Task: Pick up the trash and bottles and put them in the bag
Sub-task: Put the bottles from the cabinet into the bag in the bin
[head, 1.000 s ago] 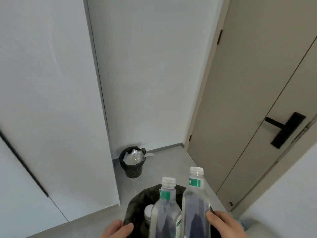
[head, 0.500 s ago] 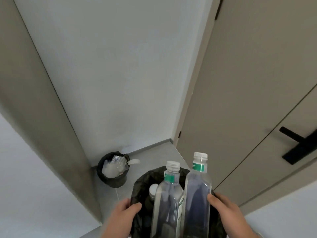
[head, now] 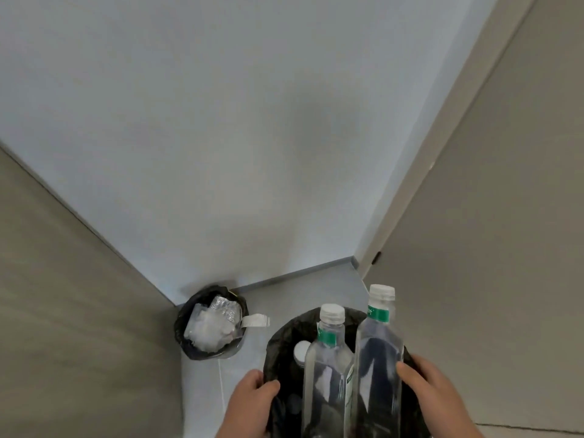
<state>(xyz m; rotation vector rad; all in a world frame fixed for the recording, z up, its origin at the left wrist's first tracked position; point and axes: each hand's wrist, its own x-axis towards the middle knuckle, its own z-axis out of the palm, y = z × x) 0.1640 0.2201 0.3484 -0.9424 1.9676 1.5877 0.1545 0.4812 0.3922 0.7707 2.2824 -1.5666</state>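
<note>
A black bag (head: 284,339) hangs open at the bottom centre, its rim pinched on the left by my left hand (head: 249,406). My right hand (head: 433,396) grips the bag's right rim together with a tall clear bottle (head: 377,368) with a white cap and green band. A second clear bottle (head: 327,371) with the same green band stands upright in the bag to its left. The white cap of a third bottle (head: 301,349) shows deeper inside the bag. In the floor corner stands a small black bin (head: 212,322) filled with crumpled white and foil trash.
A white wall fills the far side with a grey skirting board (head: 297,275) at its foot. A beige panel (head: 72,311) closes the left side, a beige door (head: 489,248) the right. A paper strip (head: 256,320) sticks out of the bin. Grey floor lies between.
The view has moved closer to the corner and tilted down. The bin now appears nearer and larger. Both hands keep their hold on the bag and bottles.
</note>
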